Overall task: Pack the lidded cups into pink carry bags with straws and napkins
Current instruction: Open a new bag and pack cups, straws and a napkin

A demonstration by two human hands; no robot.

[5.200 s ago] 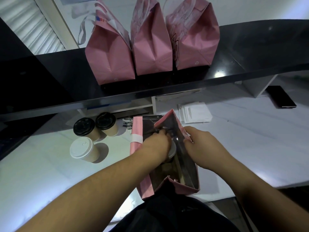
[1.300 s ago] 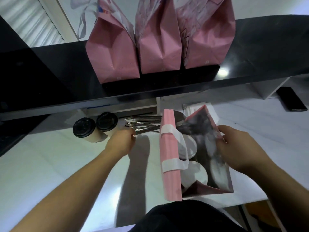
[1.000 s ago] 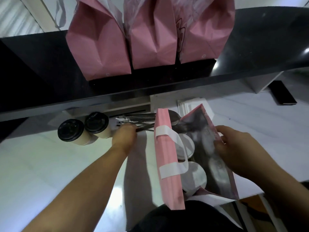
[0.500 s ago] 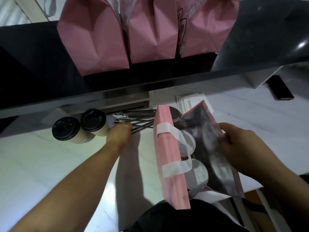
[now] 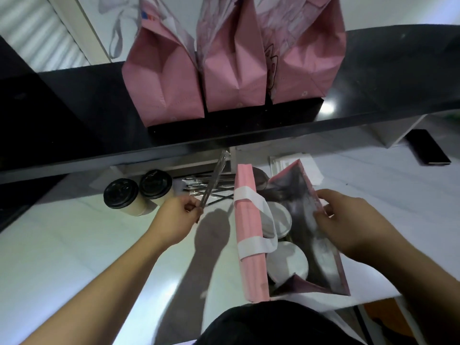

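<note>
An open pink carry bag [image 5: 250,235] with white handles stands on the white counter near me. Inside it are two white-lidded cups [image 5: 286,263]. My right hand [image 5: 348,220] grips the bag's right rim and holds it open. My left hand [image 5: 178,217] is closed on a clear wrapped straw [image 5: 214,181], lifted upright above the pile of wrapped straws [image 5: 211,189]. Two black-lidded cups [image 5: 135,192] stand to the left of the pile. A stack of white napkins [image 5: 311,168] lies behind the bag.
Three filled pink bags [image 5: 231,58] stand in a row on the black raised shelf [image 5: 373,78] at the back. A dark phone [image 5: 427,146] lies at the far right of the white counter [image 5: 62,245].
My left hand has picked a straw out of the pile and raised it upright. Earlier, that hand put the white-lidded cup from the counter into the bag. My right hand stays on the bag's rim.
</note>
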